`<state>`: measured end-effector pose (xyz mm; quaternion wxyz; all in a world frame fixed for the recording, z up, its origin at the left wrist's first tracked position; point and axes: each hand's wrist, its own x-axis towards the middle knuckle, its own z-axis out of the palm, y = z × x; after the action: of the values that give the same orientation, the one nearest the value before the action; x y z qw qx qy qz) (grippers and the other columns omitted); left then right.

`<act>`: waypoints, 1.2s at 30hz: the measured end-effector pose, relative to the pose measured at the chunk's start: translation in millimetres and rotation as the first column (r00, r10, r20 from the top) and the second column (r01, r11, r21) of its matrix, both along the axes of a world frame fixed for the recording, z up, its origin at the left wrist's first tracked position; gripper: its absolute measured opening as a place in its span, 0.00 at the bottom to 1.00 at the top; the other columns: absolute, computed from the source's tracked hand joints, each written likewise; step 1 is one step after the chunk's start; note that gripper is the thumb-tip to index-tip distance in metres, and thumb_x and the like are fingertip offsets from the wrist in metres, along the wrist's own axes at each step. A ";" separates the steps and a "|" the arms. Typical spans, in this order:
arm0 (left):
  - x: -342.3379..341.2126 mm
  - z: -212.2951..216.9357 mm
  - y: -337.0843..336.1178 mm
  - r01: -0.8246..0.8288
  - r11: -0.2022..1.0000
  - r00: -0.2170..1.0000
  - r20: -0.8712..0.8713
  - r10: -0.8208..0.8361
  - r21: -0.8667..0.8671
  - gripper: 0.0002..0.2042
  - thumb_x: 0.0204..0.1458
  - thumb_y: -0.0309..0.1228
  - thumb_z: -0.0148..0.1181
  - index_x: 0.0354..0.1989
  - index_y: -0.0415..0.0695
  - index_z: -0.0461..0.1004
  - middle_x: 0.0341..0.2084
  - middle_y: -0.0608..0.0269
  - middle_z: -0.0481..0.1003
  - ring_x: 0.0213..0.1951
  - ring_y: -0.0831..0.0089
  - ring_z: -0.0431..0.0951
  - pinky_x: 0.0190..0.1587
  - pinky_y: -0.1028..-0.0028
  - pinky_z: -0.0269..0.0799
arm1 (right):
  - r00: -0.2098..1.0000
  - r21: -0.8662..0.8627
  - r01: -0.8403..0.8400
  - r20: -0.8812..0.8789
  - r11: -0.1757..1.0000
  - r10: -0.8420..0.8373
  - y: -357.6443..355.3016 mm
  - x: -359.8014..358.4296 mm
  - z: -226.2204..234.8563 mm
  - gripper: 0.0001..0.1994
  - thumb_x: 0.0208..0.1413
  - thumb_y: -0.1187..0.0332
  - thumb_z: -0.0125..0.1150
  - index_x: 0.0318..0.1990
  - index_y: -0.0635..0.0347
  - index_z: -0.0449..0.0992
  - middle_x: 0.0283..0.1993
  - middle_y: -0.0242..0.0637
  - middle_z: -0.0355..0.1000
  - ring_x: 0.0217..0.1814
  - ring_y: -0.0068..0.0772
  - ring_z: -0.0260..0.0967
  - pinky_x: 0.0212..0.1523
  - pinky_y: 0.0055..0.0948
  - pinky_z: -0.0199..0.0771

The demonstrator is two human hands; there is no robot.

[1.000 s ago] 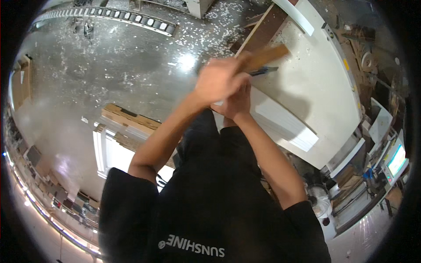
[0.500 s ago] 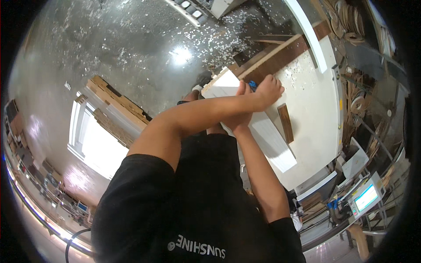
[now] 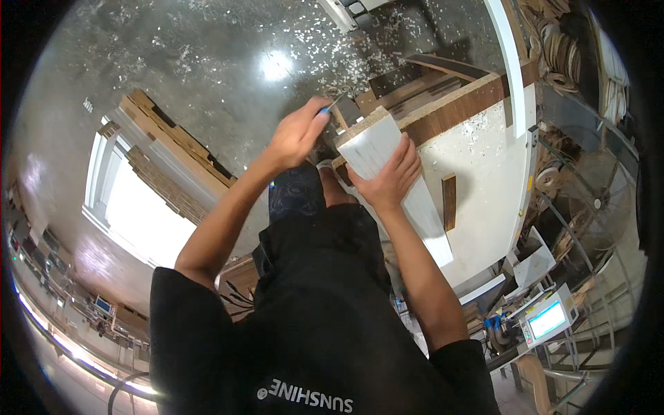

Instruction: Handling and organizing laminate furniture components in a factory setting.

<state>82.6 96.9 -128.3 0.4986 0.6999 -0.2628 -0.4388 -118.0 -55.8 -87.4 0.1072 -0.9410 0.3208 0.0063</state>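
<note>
A white wood-grain board (image 3: 425,218) lies slantwise at the left side of a white-topped work table (image 3: 477,180), its raw, chip-coloured end past the table's edge. My right hand (image 3: 391,176) grips the board across its width, thumb on the left edge and fingers on the right. Left of the board's far end, my left hand (image 3: 299,135) is closed on a small blue-handled tool (image 3: 325,109) with a thin metal tip; its exact kind is hard to make out. Beside the board, a short brown wood strip (image 3: 449,200) rests on the table.
A long white strip (image 3: 510,69) crosses the table's far right corner. Stacked panels (image 3: 166,200) stand at left on the floor, which is littered with white chips. At right are a fan (image 3: 598,200), edging rolls (image 3: 553,52) and a lit screen (image 3: 548,319).
My left hand has swung left with the blue-handled tool, from above the table across my right arm to beyond the board's end. My right hand now shows plainly, gripping the board.
</note>
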 end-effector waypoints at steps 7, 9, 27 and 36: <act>-37.9 -33.5 53.9 0.226 0.972 0.974 -0.046 -0.224 0.061 0.27 0.77 0.52 0.38 0.71 0.47 0.70 0.63 0.43 0.73 0.68 0.46 0.71 0.72 0.56 0.63 | 0.999 -0.026 -0.017 -0.031 1.000 0.016 0.2 -2.9 -4.5 0.65 0.37 0.37 0.79 0.76 0.71 0.54 0.69 0.59 0.60 0.67 0.65 0.58 0.69 0.60 0.56; -40.6 -36.3 50.5 0.218 0.975 0.973 -0.077 -0.216 0.027 0.27 0.77 0.52 0.39 0.72 0.49 0.69 0.66 0.42 0.71 0.71 0.43 0.68 0.74 0.55 0.60 | 0.999 -0.007 -0.006 -0.037 1.000 0.006 0.3 -3.7 -4.7 0.65 0.36 0.37 0.80 0.76 0.71 0.53 0.70 0.59 0.59 0.68 0.65 0.58 0.70 0.60 0.55; -35.3 -59.0 39.6 0.210 0.965 0.976 -0.016 -0.215 -0.159 0.22 0.76 0.43 0.46 0.69 0.44 0.74 0.40 0.56 0.69 0.49 0.60 0.70 0.55 0.63 0.69 | 1.000 -0.011 -0.022 -0.009 1.000 0.022 -3.8 -2.6 -5.0 0.63 0.39 0.36 0.77 0.74 0.73 0.55 0.67 0.60 0.61 0.65 0.65 0.60 0.66 0.59 0.58; -32.7 -63.0 30.2 0.275 0.961 0.943 -0.191 -0.274 -0.023 0.23 0.76 0.44 0.45 0.70 0.44 0.72 0.68 0.45 0.71 0.73 0.46 0.66 0.75 0.56 0.57 | 1.000 -0.011 -0.029 0.006 1.000 0.029 -4.5 -3.9 -7.0 0.63 0.38 0.38 0.78 0.75 0.73 0.55 0.68 0.59 0.60 0.65 0.64 0.60 0.66 0.59 0.58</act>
<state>49.9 127.1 -191.3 0.4543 0.6118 -0.3075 -0.5698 -121.9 -60.3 -94.4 0.1030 -0.9462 0.3069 0.0034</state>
